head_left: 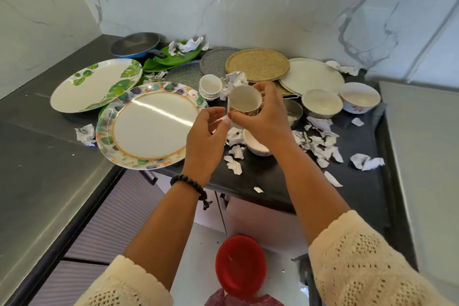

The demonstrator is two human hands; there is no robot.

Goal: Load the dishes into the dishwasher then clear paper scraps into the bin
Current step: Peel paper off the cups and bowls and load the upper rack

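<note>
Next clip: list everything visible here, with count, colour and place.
Frying pan: one, blue, back left of the counter.
Green plates: a stack, count unclear, beside the pan.
Leaf-print platter: one, white and green, left.
Floral plate: one, white, overhanging the counter edge.
Woven tray: one, tan, back centre.
Paper scraps: many, white, scattered on the counter.
Red bin: one, on the floor.
Cup: one, white inside, held above the counter.
Right hand: grip on the cup.
Left hand: pinches a paper scrap.

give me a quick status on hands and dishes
Right hand grips a cup above the counter. Left hand pinches a paper scrap. Plates, bowls, scraps crowd the counter.
</note>
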